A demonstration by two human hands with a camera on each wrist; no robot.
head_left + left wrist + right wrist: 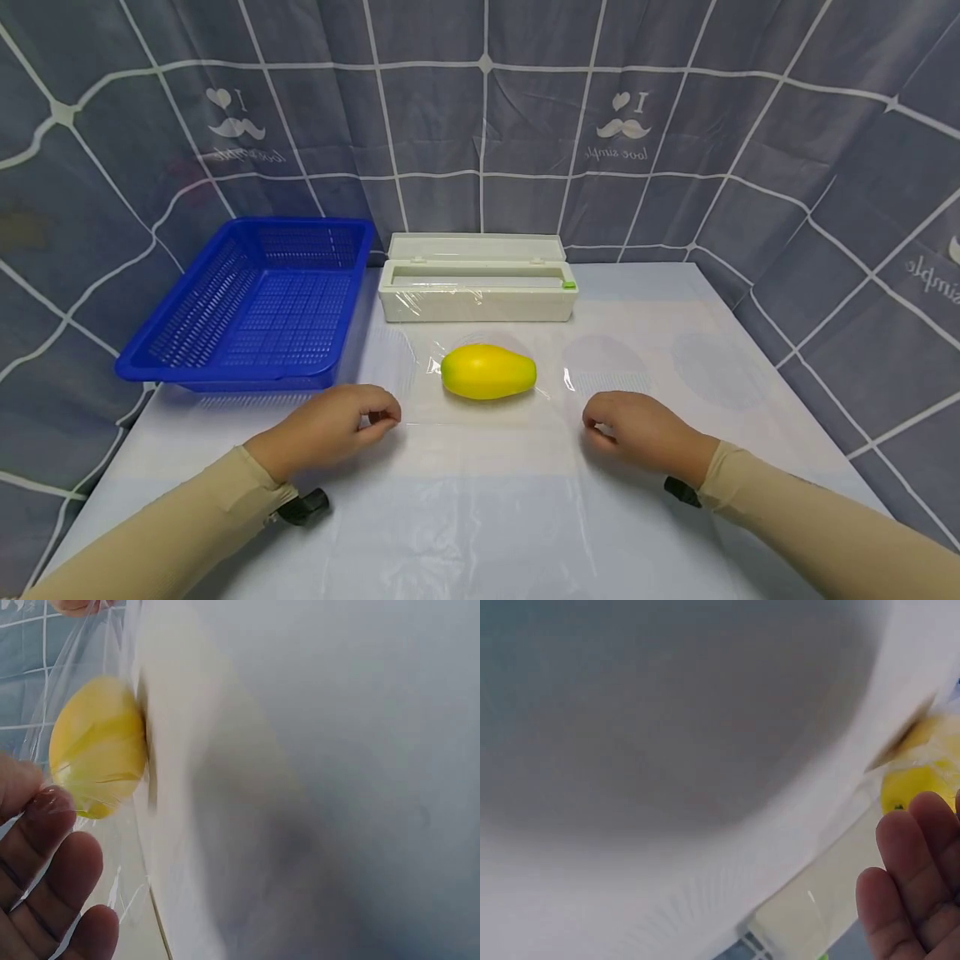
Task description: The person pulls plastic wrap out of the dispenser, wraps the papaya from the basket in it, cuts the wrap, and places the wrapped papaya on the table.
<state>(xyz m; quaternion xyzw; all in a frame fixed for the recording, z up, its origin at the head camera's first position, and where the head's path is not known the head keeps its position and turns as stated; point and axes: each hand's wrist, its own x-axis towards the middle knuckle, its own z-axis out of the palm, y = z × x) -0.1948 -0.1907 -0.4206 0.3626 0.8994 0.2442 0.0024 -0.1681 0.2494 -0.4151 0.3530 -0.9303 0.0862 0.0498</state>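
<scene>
A yellow papaya (487,372) with greenish ends lies on its side in the middle of the white table. Clear plastic wrap (567,381) stretches across it; the left wrist view shows the wrap creased over the fruit. My left hand (330,427), left of the papaya, pinches an edge of the wrap between thumb and index finger, other fingers loosely bent. On the other side my right hand (645,427) pinches the wrap with thumb and index finger; that pinch is outside the right wrist view. Behind the papaya stands a white wrap dispenser (476,306), its lid raised.
A blue plastic basket (232,379) stands at the back left, beside the dispenser. A small green slider (568,285) sits at the dispenser's right end. Grey checked curtain (427,117) surrounds the table (465,533) at the back and sides.
</scene>
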